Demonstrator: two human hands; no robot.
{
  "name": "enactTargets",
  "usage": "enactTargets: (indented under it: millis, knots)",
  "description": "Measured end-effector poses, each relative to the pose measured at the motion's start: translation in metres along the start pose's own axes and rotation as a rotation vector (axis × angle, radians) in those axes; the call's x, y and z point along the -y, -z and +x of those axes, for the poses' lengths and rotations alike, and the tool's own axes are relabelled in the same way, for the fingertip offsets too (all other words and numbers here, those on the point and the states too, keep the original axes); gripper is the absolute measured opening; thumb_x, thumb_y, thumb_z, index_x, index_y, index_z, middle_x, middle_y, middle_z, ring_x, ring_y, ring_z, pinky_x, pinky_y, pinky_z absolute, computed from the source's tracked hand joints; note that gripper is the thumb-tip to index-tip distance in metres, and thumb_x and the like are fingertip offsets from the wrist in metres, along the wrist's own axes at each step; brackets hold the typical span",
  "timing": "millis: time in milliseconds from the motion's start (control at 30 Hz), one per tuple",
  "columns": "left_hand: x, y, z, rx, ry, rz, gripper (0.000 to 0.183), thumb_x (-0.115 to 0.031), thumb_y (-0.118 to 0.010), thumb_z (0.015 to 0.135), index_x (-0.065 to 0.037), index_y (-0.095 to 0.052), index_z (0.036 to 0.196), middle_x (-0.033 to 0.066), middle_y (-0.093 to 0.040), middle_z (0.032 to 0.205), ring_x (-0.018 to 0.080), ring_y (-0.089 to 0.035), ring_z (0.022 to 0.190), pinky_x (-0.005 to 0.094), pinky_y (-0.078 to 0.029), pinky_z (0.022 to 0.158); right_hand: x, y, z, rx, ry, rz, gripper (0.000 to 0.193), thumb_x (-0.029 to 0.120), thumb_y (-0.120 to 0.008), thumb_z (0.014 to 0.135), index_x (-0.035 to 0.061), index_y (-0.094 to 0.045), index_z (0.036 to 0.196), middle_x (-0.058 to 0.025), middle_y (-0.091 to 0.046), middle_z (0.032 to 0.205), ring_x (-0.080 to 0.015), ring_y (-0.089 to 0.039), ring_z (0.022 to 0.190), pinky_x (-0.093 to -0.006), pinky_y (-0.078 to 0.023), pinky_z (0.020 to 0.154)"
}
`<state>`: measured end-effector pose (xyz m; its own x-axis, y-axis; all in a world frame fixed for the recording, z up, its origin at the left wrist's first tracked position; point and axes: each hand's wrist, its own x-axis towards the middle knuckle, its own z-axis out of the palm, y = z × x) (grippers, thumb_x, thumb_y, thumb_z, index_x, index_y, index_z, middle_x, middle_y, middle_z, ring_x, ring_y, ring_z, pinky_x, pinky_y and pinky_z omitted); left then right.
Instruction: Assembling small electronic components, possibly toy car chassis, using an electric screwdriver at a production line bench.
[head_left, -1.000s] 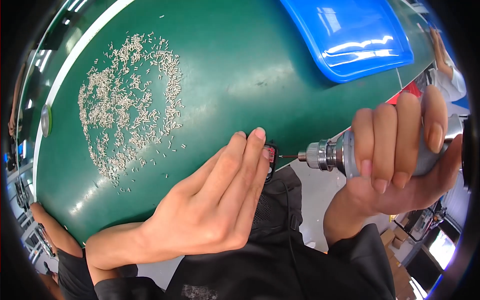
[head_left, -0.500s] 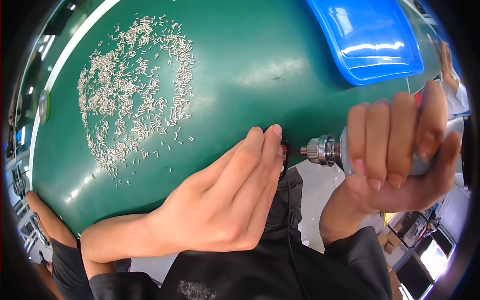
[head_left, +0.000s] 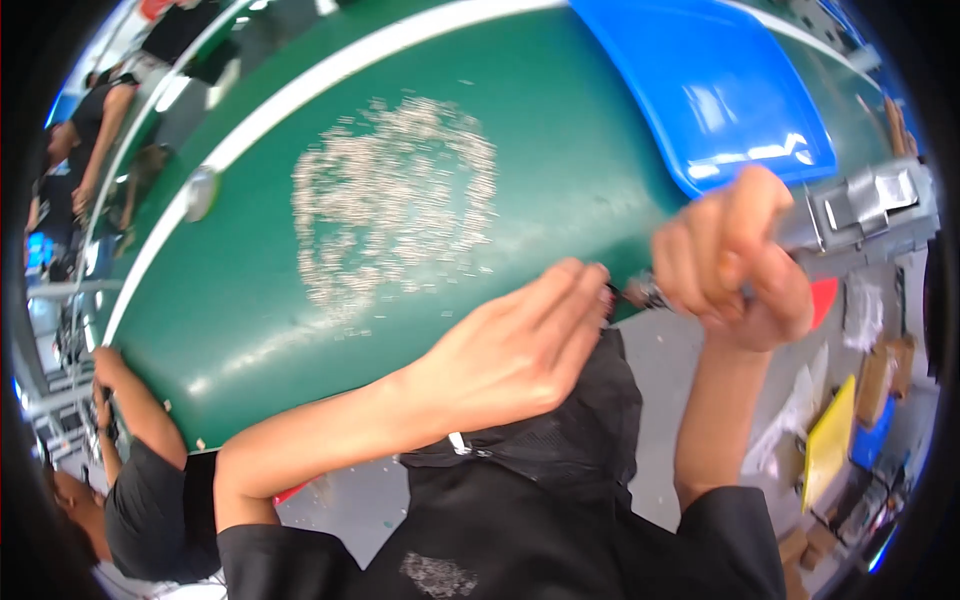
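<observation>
My right hand (head_left: 735, 265) is wrapped round a grey powered screwdriver (head_left: 865, 215), whose metal nose (head_left: 648, 291) points left, blurred by motion. My left hand (head_left: 520, 345) pinches a small dark part (head_left: 608, 298) at its fingertips, by the table's near edge. The screwdriver's tip is right by that part; whether they touch, I cannot tell. Most of the part is hidden behind my fingers. Many small silvery pin-like pieces, perhaps screws, lie in a loose spread (head_left: 400, 190) on the green table (head_left: 560, 130), beyond my left hand.
A blue plastic tray (head_left: 740, 110) stands at the far right of the table. A small round dish (head_left: 201, 192) sits by the white far edge strip. Another person (head_left: 160, 510) is at the left end, an arm on the table edge. Boxes (head_left: 880, 380) stand on the floor at right.
The view has swung, so the table and pieces appear shifted right. The screwdriver is tilted more, its rear end now showing past my right hand. Both hands keep their hold.
</observation>
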<state>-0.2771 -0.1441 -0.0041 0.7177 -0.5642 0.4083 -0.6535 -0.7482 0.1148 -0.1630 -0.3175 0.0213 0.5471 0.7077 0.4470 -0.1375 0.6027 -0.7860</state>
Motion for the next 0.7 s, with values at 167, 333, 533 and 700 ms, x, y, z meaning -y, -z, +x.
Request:
enactTargets:
  millis: [167, 333, 533, 700]
  knots:
    - [-0.011, 0.034, -0.035, -0.022, 0.129, -0.157, 0.043, -0.002, -0.068, 0.070, 0.012, -0.057, 0.109, 0.0239, -0.059, 0.111, 0.0333, -0.059, 0.101, 0.0388, -0.053, 0.081, 0.006, -0.004, -0.004, 0.030, 0.168, 0.221, 0.017, 0.023, -0.051, 0.095, 0.0060, -0.047, 0.096, 0.0024, -0.044, 0.049, -0.0085, -0.041, 0.040, -0.0245, -0.035, 0.039]
    - [0.001, 0.082, -0.135, -0.113, 0.759, 0.135, 0.046, 0.005, -0.063, 0.075, 0.004, -0.054, 0.120, 0.0215, -0.058, 0.118, 0.0375, -0.055, 0.110, 0.0444, -0.045, 0.092, -0.012, -0.002, -0.025, -0.150, 0.168, 0.290, 0.015, 0.021, -0.048, 0.095, 0.0063, -0.046, 0.092, 0.0016, -0.040, 0.049, -0.0092, -0.039, 0.038, -0.0252, -0.037, 0.041]
    - [0.022, 0.099, -0.158, -0.023, 1.083, 0.774, 0.042, 0.004, -0.063, 0.079, 0.003, -0.053, 0.120, 0.0201, -0.055, 0.121, 0.0385, -0.048, 0.117, 0.0440, -0.040, 0.097, -0.036, -0.007, -0.032, -0.430, 0.085, 0.372, 0.017, 0.021, -0.046, 0.094, 0.0058, -0.044, 0.088, 0.0018, -0.033, 0.048, -0.0089, -0.031, 0.037, -0.0260, -0.033, 0.041]
    - [0.081, 0.081, -0.112, -0.227, 0.770, 0.349, 0.028, 0.002, -0.064, 0.081, -0.001, -0.062, 0.109, 0.0143, -0.060, 0.110, 0.0309, -0.059, 0.101, 0.0371, -0.047, 0.085, -0.036, -0.009, -0.033, -0.558, 0.094, 0.427, 0.016, 0.020, -0.045, 0.094, 0.0059, -0.044, 0.088, 0.0016, -0.032, 0.048, -0.0092, -0.030, 0.036, -0.0267, -0.034, 0.041]
